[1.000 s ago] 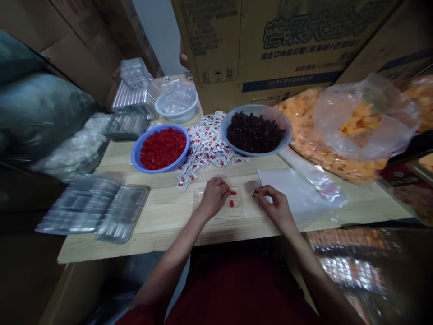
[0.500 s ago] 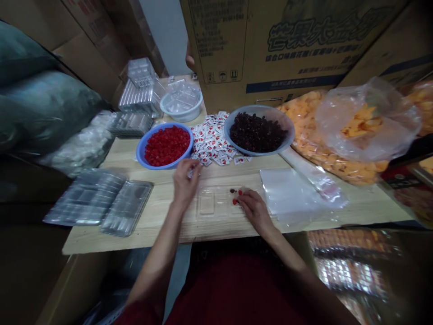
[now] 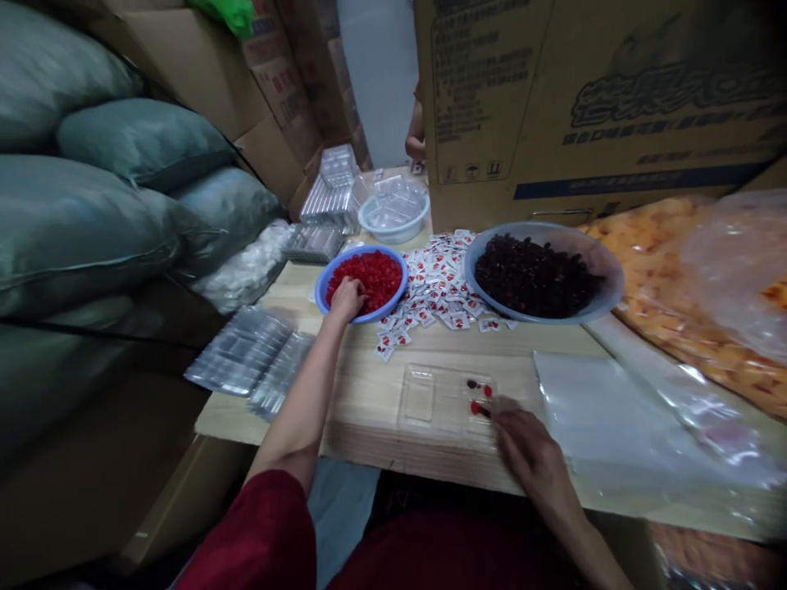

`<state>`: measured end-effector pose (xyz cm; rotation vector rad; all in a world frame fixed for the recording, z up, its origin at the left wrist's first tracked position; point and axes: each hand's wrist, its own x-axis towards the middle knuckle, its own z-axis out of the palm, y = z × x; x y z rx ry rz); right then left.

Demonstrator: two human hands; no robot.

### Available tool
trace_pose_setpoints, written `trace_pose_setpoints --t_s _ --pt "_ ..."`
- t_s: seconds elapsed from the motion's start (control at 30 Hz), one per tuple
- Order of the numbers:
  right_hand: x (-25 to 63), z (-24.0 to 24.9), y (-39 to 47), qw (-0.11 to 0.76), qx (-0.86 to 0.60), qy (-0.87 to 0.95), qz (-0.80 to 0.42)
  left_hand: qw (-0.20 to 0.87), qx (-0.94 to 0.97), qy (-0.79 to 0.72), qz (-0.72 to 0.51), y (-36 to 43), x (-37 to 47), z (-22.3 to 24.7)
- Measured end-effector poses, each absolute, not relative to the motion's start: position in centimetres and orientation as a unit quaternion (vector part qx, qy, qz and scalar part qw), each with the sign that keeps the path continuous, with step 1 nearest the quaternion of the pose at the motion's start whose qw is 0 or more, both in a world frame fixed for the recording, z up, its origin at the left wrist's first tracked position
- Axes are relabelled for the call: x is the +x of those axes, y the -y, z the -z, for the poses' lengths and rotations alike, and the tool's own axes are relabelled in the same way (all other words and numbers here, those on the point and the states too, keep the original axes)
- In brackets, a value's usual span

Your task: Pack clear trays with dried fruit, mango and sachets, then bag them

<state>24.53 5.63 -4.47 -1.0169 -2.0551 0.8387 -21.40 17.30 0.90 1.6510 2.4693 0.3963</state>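
My left hand (image 3: 348, 299) reaches into the blue bowl of red dried fruit (image 3: 375, 274), its fingers curled down among the pieces. The fingertips are partly hidden there. Over the right end of a clear plastic tray (image 3: 420, 400), my right hand (image 3: 529, 442) is closed with thumb and fingers together, slightly blurred. A small dark dried fruit (image 3: 484, 411) shows at its fingertips. In that end of the tray lie two red pieces (image 3: 488, 391) and one dark piece (image 3: 472, 383). The tray's left compartment holds nothing.
Small printed sachets (image 3: 439, 279) spread between the bowls. A larger bowl of dark dried fruit (image 3: 534, 274) stands right of them, near clear bags (image 3: 590, 410) and a bag of orange pieces (image 3: 664, 262). Stacked clear trays (image 3: 246, 348) lie left. A big carton (image 3: 492, 106) rises behind.
My left hand has moved from the sachets' edge into the red fruit bowl. A few sachets now lie nearer me. My right hand has drawn back slightly from the fruit. The view has turned left.
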Motion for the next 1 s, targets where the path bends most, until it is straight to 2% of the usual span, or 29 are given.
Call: trace_pose_setpoints --t_s 0.7,0.77,0.87,0.93,1.0 --pt "26.0 2.6 -4.1 0.335 -0.434 0.744 -0.383 0.047 0.478 -0.862 -0.164 -17.8 -19.5 -2.2" --pt "26.5 2.7 -4.0 0.336 -0.451 0.73 -0.389 0.012 0.469 -0.861 -0.198 -17.0 -19.0 -2.8" --pt "27.2 3.1 -3.6 0.331 -0.464 0.724 -0.389 -0.039 0.51 -0.796 -0.322 -14.1 -15.3 -3.7" --pt "27.2 3.3 -3.4 0.326 -0.46 0.728 -0.389 0.016 0.599 -0.704 -0.38 -10.9 -10.3 -3.8" --pt "26.8 3.6 -3.3 0.333 -0.452 0.731 -0.388 0.13 0.694 -0.613 -0.355 -7.3 -4.3 -3.0"
